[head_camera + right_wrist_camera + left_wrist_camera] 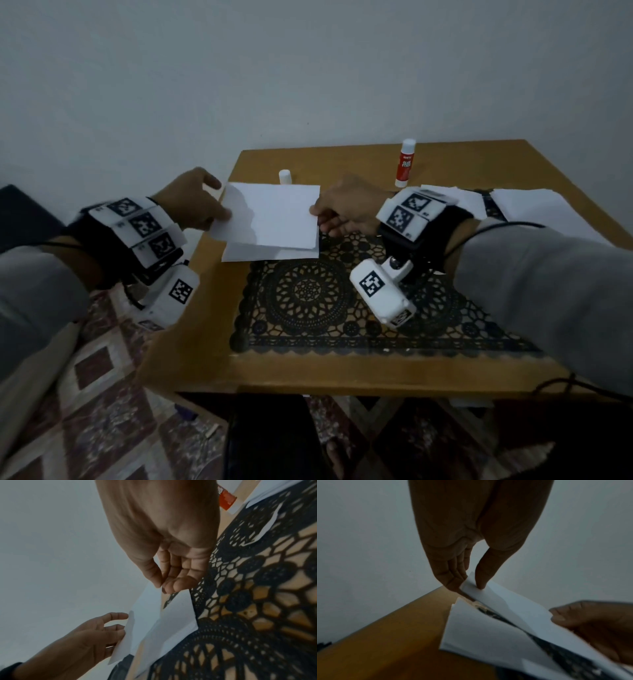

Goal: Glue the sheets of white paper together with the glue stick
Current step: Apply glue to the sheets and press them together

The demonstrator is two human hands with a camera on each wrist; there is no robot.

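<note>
Up front in the head view, I hold a square white sheet (281,216) in the air, my left hand (191,202) pinching its left edge and my right hand (346,209) pinching its right edge. It hangs just above a second white sheet (270,254) lying flat on the wooden counter (212,342), partly over a black lace mat (325,308). The red-and-white glue stick (405,163) stands upright near the far edge, its white cap (285,176) apart from it beyond the sheets. More white paper (541,209) lies to the right.

From the left wrist, my thumb (481,574) presses the thin, smooth sheet's corner (505,601) against my fingers (452,580); the grip is clamped on it, and the lower sheet (488,635) lies beneath.

From the right wrist, my thumb and fingertips (173,586) close on the lifted sheet's (145,608) edge, above the openwork mat (257,601).
</note>
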